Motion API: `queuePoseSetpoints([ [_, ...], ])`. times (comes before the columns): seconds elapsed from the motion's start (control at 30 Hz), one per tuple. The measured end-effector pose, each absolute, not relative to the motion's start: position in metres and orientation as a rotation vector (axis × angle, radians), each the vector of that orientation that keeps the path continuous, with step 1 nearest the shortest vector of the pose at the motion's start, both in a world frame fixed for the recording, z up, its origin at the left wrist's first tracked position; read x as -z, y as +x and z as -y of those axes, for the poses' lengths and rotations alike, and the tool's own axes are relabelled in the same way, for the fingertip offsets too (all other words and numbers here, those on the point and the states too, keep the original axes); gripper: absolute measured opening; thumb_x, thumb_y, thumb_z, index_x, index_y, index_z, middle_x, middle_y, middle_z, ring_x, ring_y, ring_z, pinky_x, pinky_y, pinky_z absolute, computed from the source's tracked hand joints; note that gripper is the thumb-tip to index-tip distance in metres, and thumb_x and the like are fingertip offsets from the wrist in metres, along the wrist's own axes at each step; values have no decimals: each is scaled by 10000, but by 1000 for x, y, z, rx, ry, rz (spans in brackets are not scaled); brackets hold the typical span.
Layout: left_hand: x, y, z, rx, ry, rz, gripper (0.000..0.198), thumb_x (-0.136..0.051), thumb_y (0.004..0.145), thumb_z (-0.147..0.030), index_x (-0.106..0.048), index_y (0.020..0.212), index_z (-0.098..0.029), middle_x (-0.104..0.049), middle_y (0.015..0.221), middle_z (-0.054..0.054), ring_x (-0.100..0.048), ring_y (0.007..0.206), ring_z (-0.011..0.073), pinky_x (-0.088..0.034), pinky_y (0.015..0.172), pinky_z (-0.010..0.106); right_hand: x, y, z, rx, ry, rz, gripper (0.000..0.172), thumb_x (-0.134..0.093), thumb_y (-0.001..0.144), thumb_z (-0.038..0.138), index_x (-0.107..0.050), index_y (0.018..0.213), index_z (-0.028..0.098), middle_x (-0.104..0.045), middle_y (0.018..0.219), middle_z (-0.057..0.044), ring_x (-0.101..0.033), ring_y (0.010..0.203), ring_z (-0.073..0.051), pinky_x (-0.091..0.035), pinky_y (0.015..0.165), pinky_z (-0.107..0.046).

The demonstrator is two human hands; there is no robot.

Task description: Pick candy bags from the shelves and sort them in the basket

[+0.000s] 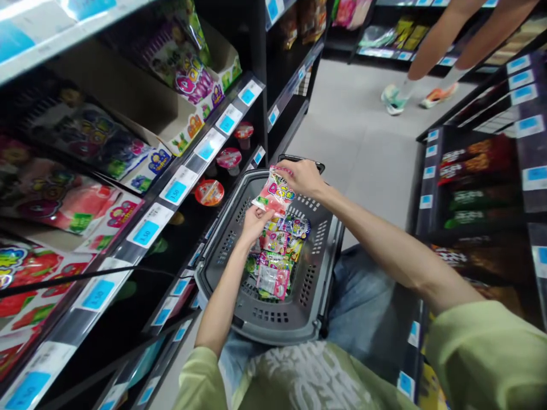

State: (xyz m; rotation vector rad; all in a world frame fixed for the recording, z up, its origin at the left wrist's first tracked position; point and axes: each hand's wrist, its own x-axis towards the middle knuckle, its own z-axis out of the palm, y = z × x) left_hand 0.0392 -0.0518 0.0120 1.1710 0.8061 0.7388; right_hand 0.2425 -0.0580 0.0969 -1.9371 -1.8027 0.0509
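Over the far end of a grey shopping basket (239,322), both my hands hold one pink bag of gummy candy (274,193). My left hand (256,223) pinches its lower edge. My right hand (301,175) grips the top edge, fingers closed on it. The bag's printed front faces up towards me. Beneath it, on the basket's bottom, lie several small candy bags (273,279) in pink, green, yellow and purple wrappers. The basket stands in front of my knees.
On the left, a shelf (160,213) with price tags carries open cartons of candy bags (81,199). Jelly cups (209,192) sit on the tier below. Packaged snacks (474,162) fill the right shelf. Another person's legs (440,45) stand farther down the aisle.
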Motion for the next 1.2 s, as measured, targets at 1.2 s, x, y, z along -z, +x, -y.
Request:
queuePoseSetpoints([
  [1.2,-29,23,54,-519,1497,-710,448,-682,821,-550,-764,696,-128,-728,693,63,-627,679,153,-472,623,239,-95,231,34,-49,-1852,1944,427,-453,988,524,-698,883,191,-644,682,-52,-556,657,-181,-314,660,-303],
])
